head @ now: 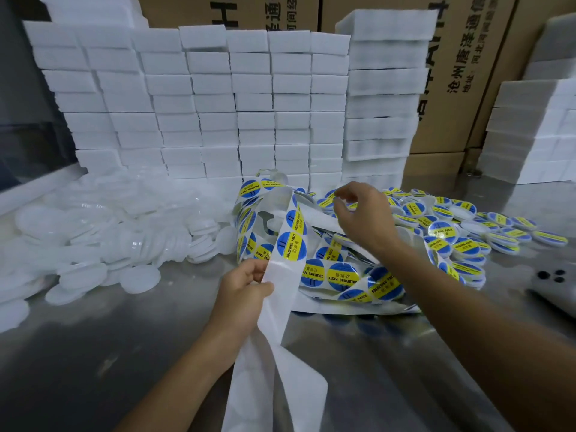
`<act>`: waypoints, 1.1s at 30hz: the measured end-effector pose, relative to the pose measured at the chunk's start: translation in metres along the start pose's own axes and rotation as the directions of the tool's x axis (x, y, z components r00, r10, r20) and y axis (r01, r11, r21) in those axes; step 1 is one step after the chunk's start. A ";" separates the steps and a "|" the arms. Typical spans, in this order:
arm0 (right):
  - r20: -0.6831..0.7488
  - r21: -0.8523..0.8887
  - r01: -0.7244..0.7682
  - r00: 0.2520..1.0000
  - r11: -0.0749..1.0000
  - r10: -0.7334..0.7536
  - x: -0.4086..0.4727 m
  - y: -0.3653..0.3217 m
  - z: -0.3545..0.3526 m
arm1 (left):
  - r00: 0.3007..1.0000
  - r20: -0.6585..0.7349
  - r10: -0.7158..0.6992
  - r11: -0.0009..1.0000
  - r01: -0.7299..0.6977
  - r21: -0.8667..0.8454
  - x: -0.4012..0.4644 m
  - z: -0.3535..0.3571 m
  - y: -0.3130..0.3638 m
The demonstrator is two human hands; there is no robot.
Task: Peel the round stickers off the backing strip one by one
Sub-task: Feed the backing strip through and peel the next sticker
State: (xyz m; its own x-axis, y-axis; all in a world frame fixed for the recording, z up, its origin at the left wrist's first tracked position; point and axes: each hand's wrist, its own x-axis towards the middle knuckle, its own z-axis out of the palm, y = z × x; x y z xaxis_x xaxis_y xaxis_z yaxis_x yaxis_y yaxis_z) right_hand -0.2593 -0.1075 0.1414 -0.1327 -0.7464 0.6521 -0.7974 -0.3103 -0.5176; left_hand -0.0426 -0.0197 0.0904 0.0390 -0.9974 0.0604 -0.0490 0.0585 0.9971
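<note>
Left hand [246, 294] pinches the white backing strip [274, 307] between thumb and curled fingers, at the bare stretch just below the lowest sticker [291, 246] on that run. Below the grip the bare strip hangs down toward the camera in two tails. Above it the strip climbs, carrying blue-and-yellow round stickers marked "SOLDERING PASTE", then loops into a tangled heap of strip [343, 275] lying on the metal table [109, 353].

Right hand [363, 213] is raised over the heap, apart from the left hand. Fingers are curled with thumb and forefinger drawn close together at the tips; can't tell if anything is between them.

Right of the heap: pile of stickered lids [467, 232], blue-yellow faces mostly up. Left: pile of plain clear lids [124, 232]. Behind: wall of stacked white foam blocks [218, 104], cardboard boxes [452, 88] behind those. Pale device with three dark holes [551, 275] at right edge of table.
</note>
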 end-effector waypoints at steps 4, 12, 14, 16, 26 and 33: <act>-0.052 0.102 0.232 0.972 0.967 -0.227 -0.050 -0.041 0.000 | 0.999 -0.006 -0.050 0.996 0.049 -0.078 -0.002 -0.003 0.001; 0.091 0.105 0.136 0.985 0.985 -0.145 -0.104 -0.074 0.008 | 1.000 0.012 -0.018 0.990 0.019 -0.141 -0.006 -0.005 0.007; 0.096 0.244 0.083 0.989 0.966 -0.109 -0.106 -0.069 0.010 | 1.000 0.023 -0.005 0.992 0.008 -0.128 -0.006 -0.005 0.006; 0.158 0.347 0.034 0.983 0.937 -0.095 -0.108 -0.062 0.012 | 0.999 0.052 -0.007 0.991 0.014 -0.133 -0.007 -0.006 0.007; 0.145 0.302 0.126 0.974 0.945 -0.176 -0.111 -0.054 0.013 | 0.999 0.016 0.031 0.998 -0.031 -0.046 -0.009 -0.007 0.005; -0.009 0.277 0.301 0.950 0.912 -0.311 -0.109 -0.058 0.010 | 0.996 -0.018 0.091 0.996 -0.091 -0.005 -0.008 -0.005 0.003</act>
State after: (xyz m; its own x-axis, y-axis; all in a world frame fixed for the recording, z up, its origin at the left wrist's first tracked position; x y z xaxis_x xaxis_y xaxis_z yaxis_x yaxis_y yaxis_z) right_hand -0.1928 -0.0147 0.0947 0.1171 -0.6077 0.7855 -0.6047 -0.6711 -0.4290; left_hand -0.0376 -0.0118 0.0928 0.0527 -0.9871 0.1514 -0.0474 0.1489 0.9877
